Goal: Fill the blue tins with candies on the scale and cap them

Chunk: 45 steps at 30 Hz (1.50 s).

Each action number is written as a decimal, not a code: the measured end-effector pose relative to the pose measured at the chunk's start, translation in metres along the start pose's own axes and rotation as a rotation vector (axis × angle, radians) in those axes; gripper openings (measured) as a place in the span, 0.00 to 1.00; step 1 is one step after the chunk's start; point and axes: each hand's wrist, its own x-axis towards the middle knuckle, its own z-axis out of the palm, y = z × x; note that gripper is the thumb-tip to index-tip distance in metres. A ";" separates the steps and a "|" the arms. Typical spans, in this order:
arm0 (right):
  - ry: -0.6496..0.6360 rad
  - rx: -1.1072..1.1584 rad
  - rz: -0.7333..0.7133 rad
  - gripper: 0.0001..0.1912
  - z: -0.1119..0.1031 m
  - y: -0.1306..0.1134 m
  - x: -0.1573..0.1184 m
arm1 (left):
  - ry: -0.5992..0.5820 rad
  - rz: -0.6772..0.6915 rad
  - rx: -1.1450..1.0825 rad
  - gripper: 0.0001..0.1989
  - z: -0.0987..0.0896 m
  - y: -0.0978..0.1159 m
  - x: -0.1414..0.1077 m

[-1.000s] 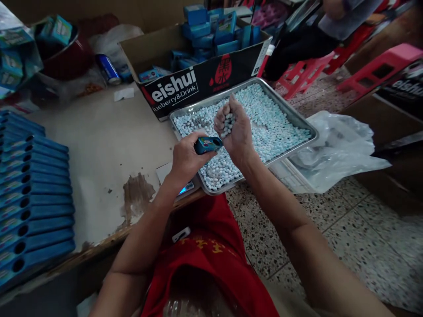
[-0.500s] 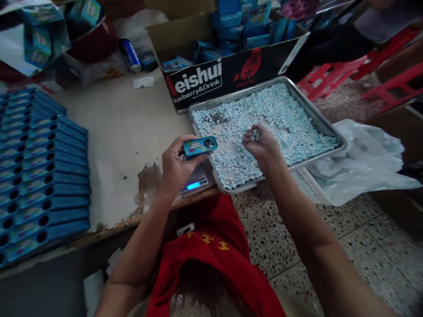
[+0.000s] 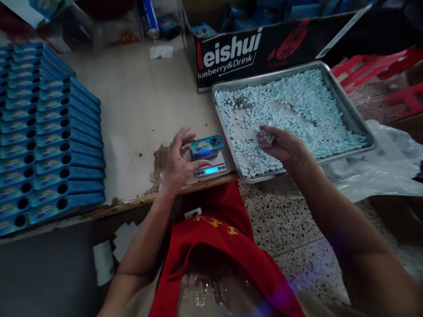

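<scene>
A small blue box [image 3: 206,148] with a round opening in its top rests on a scale [image 3: 216,170] whose display glows blue. Beside the box's left side is my left hand [image 3: 181,164], fingers apart and no longer wrapped round it. My right hand [image 3: 280,143] is above the metal tray [image 3: 355,115], its curled fingers holding some candies [image 3: 264,135]. Pale blue and white candies [image 3: 306,101] are spread over the tray, with a thinner patch near its left part.
Rows of blue boxes [image 3: 69,145] stand at the left of the table [image 3: 132,97]. Behind the tray is a black printed carton [image 3: 231,57] with blue boxes inside. A blue can [image 3: 150,20] lies at the back; clear plastic [image 3: 393,158] is at right.
The blue box has gone down onto the scale, and my left hand has let go of it. My right hand keeps its candies over the tray. The view has shifted.
</scene>
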 end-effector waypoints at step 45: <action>-0.231 -0.566 -0.319 0.10 0.073 -0.005 -0.048 | 0.054 -0.094 0.075 0.27 -0.030 0.036 -0.020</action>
